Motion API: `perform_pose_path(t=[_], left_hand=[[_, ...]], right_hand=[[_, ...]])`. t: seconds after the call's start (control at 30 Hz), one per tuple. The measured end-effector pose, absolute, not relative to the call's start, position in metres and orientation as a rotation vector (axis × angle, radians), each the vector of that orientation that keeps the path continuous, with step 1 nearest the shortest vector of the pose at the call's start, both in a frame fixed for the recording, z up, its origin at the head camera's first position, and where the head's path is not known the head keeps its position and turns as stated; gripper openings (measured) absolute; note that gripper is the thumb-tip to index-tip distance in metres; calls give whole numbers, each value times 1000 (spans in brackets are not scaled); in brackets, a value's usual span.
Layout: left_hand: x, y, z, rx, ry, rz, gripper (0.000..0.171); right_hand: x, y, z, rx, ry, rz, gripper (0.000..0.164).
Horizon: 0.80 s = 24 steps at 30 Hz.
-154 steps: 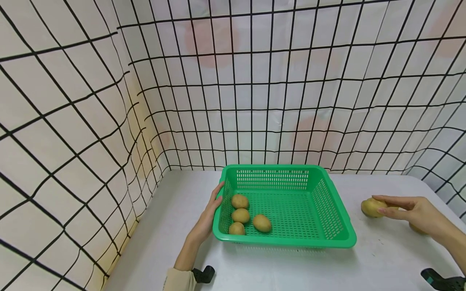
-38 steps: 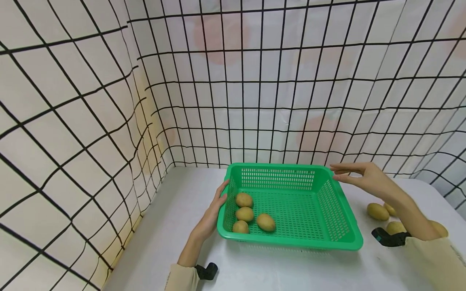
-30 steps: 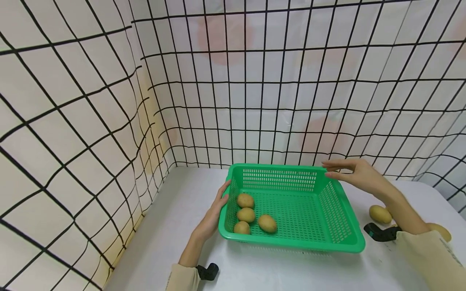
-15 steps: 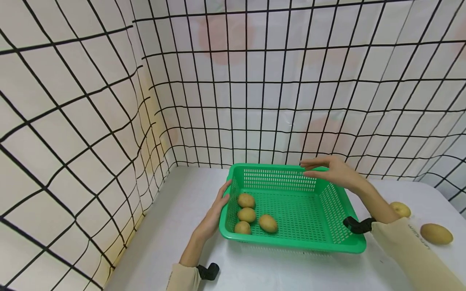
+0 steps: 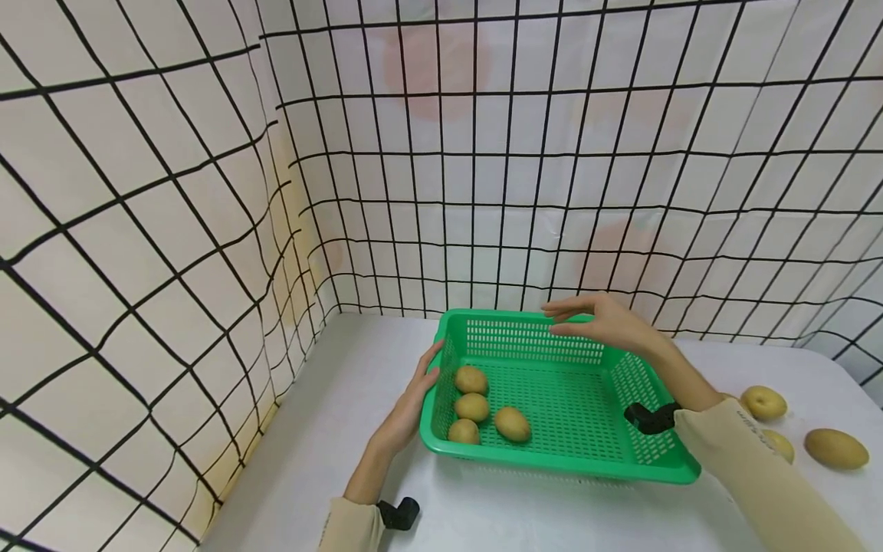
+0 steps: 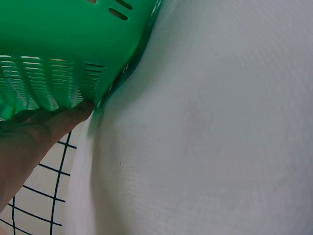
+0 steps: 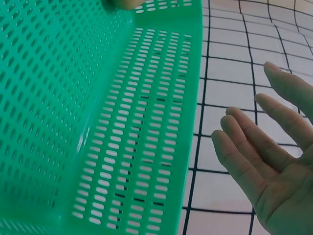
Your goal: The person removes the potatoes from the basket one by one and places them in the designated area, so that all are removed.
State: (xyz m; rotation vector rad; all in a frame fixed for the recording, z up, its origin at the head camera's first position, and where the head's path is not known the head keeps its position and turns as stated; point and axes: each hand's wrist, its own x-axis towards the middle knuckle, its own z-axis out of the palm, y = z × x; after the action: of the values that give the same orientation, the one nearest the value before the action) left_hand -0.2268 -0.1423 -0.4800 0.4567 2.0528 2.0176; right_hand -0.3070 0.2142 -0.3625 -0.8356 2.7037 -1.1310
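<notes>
A green perforated plastic basket [image 5: 552, 463] stands on the white table. Inside, along its left wall, several potatoes [image 5: 472, 408] form a short column, with one more potato [image 5: 513, 424] beside them. My left hand [image 5: 408, 405] rests against the basket's left side; in the left wrist view its thumb and fingers [image 6: 68, 120] lie along the outer wall. Over the back rim, right of the middle, hovers my right hand [image 5: 607, 322], holding nothing. The right wrist view shows its spread, slightly bent fingers [image 7: 239, 161] beside the basket wall.
On the table right of the basket lie loose potatoes [image 5: 836, 448], some partly covered by the right sleeve [image 5: 766, 475]. A black grid net [image 5: 510, 207] over white sheeting borders the back and left. Black wrist cameras [image 5: 400, 514] sit on both wrists.
Earlier my right hand held a potato at the far right; that hand then came empty over the basket's back right corner and moved further left along the back rim. My left hand stayed put.
</notes>
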Motion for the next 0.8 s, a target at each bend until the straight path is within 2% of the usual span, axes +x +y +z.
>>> perform_pose_path(t=[0.37, 0.8], left_hand=[[-228, -141, -481, 461, 2049, 2022, 53], [-227, -141, -480, 465, 2057, 2022, 52]], right_hand=[[-318, 189, -376, -997, 2583, -1144, 45], [-326, 163, -387, -1013, 2485, -1133, 46]])
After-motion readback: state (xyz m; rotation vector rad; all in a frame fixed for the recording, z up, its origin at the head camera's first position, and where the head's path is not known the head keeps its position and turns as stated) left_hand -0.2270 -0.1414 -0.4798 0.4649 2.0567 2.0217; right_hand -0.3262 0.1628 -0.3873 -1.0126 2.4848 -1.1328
